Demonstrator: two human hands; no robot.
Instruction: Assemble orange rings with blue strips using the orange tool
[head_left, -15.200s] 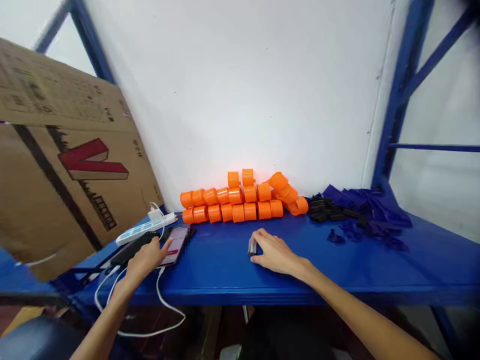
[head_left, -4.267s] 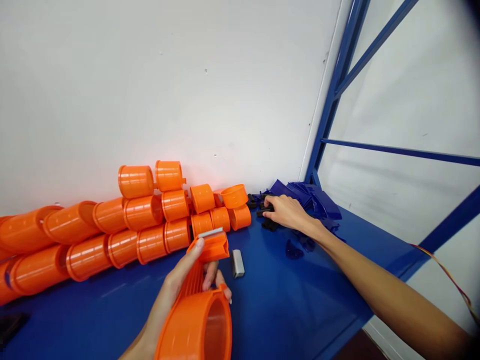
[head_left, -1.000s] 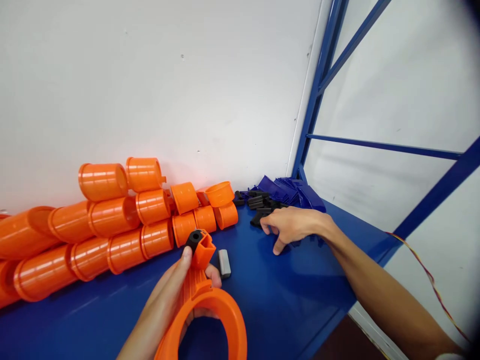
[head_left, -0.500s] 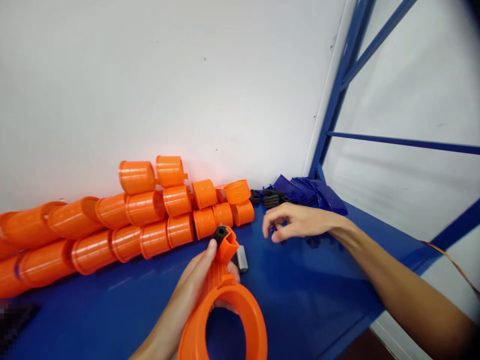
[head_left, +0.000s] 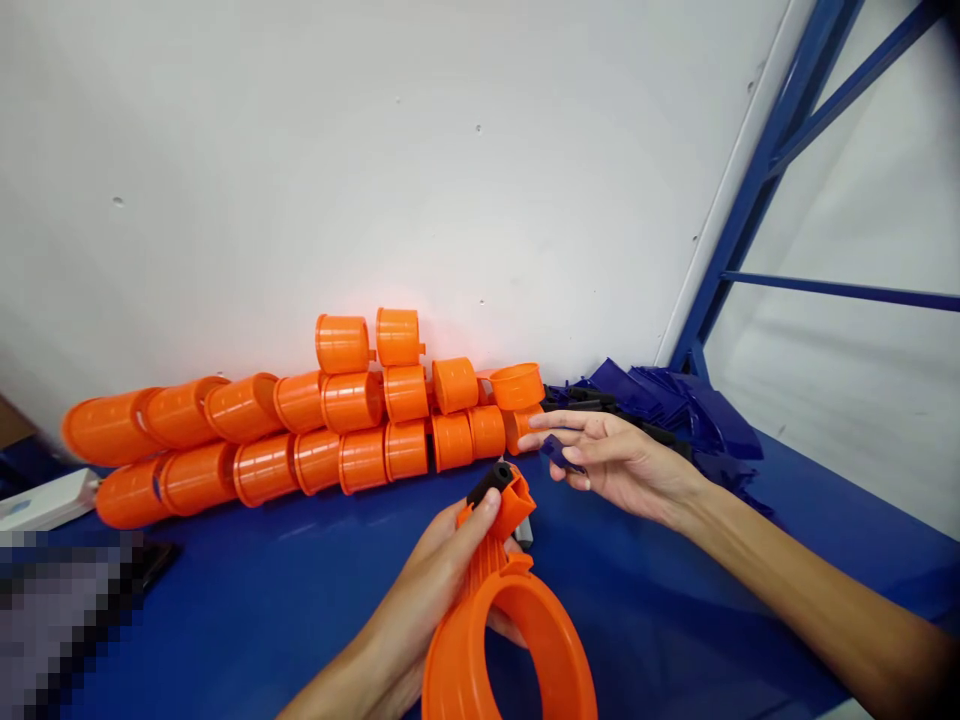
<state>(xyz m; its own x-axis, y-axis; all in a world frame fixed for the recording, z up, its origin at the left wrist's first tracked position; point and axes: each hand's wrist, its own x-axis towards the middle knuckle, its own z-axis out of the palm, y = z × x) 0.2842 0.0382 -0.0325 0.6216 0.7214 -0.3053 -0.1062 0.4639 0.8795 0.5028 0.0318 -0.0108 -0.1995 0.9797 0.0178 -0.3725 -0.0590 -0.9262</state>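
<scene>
My left hand is closed around an orange plastic ring-shaped part with a narrow neck. Under the thumb, a black tube lies against the neck's open end. To the right, my right hand pinches a small dark blue plastic piece between thumb and fingers, with its index finger stretched out. That hand hovers in front of the right end of the stacked orange cups. A grey block shows partly behind the orange part.
Dark blue plastic pieces and black tubes lie heaped at the back right of the blue table. A white box stands at the left. A blue metal frame rises on the right, beside the white wall.
My right hand has come away from the heap and now holds a small dark blue piece. The view has shifted left. My left hand keeps its hold on the orange part.
</scene>
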